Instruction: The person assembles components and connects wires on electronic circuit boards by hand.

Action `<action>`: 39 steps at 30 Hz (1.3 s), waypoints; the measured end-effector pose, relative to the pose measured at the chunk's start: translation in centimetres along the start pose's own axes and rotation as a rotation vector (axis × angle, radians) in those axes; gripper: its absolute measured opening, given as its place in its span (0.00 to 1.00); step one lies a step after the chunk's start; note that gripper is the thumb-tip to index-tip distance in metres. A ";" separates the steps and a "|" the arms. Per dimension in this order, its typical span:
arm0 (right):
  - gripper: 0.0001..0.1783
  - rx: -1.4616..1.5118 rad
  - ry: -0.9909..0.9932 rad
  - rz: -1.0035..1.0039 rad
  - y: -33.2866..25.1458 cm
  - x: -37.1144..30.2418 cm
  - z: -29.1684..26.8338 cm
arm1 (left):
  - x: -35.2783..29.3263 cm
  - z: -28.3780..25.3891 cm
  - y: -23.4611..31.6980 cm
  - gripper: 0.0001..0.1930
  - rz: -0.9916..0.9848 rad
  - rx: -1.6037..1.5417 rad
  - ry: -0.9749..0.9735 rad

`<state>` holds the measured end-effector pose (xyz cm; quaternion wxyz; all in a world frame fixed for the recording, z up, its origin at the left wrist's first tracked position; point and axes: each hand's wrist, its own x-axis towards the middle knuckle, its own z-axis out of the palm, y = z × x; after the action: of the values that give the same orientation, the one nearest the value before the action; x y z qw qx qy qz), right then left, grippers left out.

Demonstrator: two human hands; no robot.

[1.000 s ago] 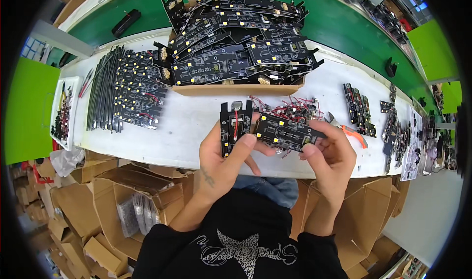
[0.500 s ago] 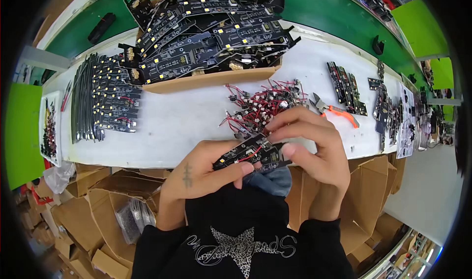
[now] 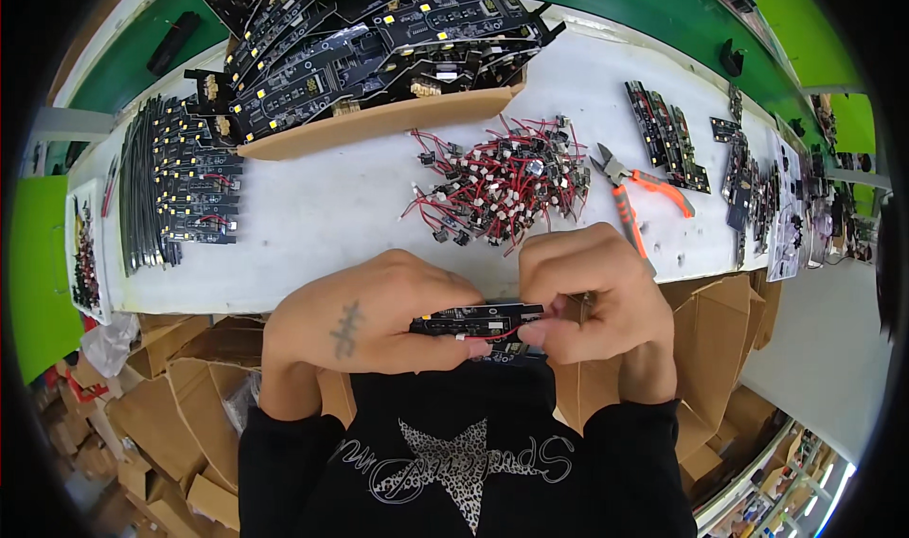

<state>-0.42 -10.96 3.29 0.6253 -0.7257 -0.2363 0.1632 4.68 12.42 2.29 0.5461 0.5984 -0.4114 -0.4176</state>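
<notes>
The narrow black circuit board with pale yellow square LEDs [image 3: 437,326] is held lengthwise at the near edge of the white-topped table [image 3: 327,206], in front of the black sweatshirt [image 3: 407,405]. Its left part is clamped by the left hand [image 3: 374,311], with the thumb laid along the lower side; the board appears to be steadied this way so that its right end is left accessible. A thin red wire [image 3: 502,336] is seen running along the board toward that end. The right hand [image 3: 606,296] is closed against the right end of the board, with its fingers curled; whether the wire itself is pinched cannot be told, as the contact is hidden.

A loose heap of red wires with small connectors [image 3: 502,183] is placed beyond the hands, between them and the far edge, presumably for short reaches. Orange-and-grey-handled cutters [image 3: 663,192] are laid just right of the heap, apparently for access by the right hand. Similar black boards [image 3: 312,79] are piled in a shallow brown cardboard box [image 3: 379,121] toward the far edge, seemingly contained by its walls. Toward the left edge, boards with long black cables [image 3: 142,188] are laid in an overlapping row, apparently to keep the cables aligned.
</notes>
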 end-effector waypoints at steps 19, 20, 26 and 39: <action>0.05 0.388 -0.071 -0.015 2.0 -1.7 -1.3 | 0.3 -0.1 -0.9 0.09 -0.222 -0.248 -0.176; 0.07 0.336 -0.034 -0.029 1.8 -1.9 -2.2 | 0.1 -0.2 -1.0 0.09 -0.252 -0.293 -0.149; 0.10 -0.402 0.599 -0.055 1.5 -1.2 -2.7 | -0.8 -0.2 -0.3 0.09 -0.192 -0.301 -0.041; 0.17 -0.902 0.952 -0.267 5.5 -0.8 -2.2 | -1.6 -3.8 6.7 0.16 -0.157 0.087 0.908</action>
<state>0.85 -13.81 -1.83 0.3116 -0.8733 -0.0672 -0.3684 7.52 14.68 9.23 0.6121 0.7724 -0.1012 -0.1360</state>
